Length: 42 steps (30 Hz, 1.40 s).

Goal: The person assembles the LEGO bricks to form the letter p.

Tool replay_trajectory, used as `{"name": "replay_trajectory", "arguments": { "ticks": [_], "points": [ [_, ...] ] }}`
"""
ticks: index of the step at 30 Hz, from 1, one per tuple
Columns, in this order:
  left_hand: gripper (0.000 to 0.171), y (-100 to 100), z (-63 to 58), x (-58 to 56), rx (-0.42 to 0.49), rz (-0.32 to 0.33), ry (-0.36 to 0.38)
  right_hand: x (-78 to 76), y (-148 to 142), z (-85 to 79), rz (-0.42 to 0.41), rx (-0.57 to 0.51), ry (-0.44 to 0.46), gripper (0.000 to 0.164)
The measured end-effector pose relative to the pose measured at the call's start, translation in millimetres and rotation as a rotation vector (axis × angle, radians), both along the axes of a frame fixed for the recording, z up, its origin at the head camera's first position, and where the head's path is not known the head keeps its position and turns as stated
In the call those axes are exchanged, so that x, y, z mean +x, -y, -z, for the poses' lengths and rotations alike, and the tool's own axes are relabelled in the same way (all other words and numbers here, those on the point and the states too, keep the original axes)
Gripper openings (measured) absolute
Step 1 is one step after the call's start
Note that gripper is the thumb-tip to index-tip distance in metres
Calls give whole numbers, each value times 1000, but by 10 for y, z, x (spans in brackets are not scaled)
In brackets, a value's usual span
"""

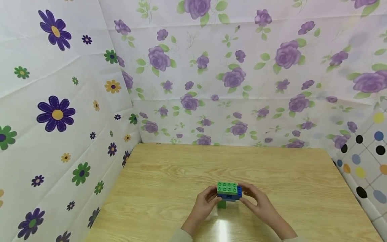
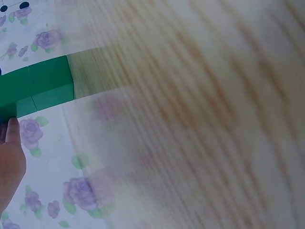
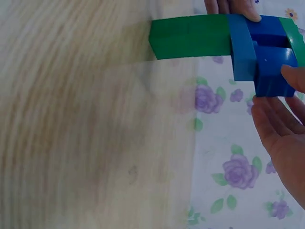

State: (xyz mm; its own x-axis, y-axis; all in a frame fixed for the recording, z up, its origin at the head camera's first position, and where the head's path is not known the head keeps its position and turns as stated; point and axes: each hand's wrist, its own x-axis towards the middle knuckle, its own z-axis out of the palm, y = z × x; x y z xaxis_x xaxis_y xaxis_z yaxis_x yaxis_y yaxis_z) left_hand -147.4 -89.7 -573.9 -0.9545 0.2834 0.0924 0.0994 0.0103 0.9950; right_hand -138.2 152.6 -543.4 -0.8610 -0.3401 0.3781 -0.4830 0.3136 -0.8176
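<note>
A small structure of toy building blocks stands on the wooden table in the head view. Its top is a green studded brick (image 1: 227,188), with blue bricks below it and a green column (image 1: 222,204) at the bottom left. My left hand (image 1: 204,205) grips the structure's left end between thumb and fingers. At the right end, my right hand (image 1: 258,201) pinches a dark blue brick (image 3: 274,74), thumb on one side and fingers on the other. The right wrist view shows a lighter blue brick (image 3: 243,52) beside it. Two green bricks (image 2: 50,83) line up in the left wrist view.
The wooden table (image 1: 169,168) extends around the hands. A white cloth with purple roses (image 1: 232,77) hangs behind it. Flower-print cloth (image 1: 57,114) covers the left side, and dotted cloth (image 1: 359,171) lines the right.
</note>
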Motion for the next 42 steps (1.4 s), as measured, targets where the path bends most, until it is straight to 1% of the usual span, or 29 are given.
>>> {"name": "replay_trajectory", "arguments": {
  "ticks": [3,9,11,14,19,22,26,31,34,38,42],
  "points": [
    [40,7,-29,17,-6,14,-8,23,22,27,13,-51,42,44],
    [44,49,-53,43,2,85,-62,47,36,49,24,-83,44,42],
    [46,62,-65,45,1,91,-78,44,40,44,33,-90,56,42],
    [47,69,-87,37,-21,81,-76,40,45,18,48,-90,69,41],
    [45,61,-112,16,-63,56,-50,25,43,-32,61,-73,80,41],
    [44,50,-118,4,-68,38,-59,-1,42,-43,74,-76,77,41],
    [43,27,-130,-18,-67,15,-65,-44,33,-41,108,-82,103,40],
    [44,16,-138,-49,-66,3,-47,-77,42,-54,142,-90,155,40],
    [44,18,-121,-64,-70,-3,-40,-95,53,-52,159,-93,180,42],
    [45,20,-106,-70,-75,-11,-29,-127,61,-27,183,-84,198,42],
    [45,16,-104,-86,-91,-26,-25,-152,75,-25,190,-86,207,42]
  ]
}}
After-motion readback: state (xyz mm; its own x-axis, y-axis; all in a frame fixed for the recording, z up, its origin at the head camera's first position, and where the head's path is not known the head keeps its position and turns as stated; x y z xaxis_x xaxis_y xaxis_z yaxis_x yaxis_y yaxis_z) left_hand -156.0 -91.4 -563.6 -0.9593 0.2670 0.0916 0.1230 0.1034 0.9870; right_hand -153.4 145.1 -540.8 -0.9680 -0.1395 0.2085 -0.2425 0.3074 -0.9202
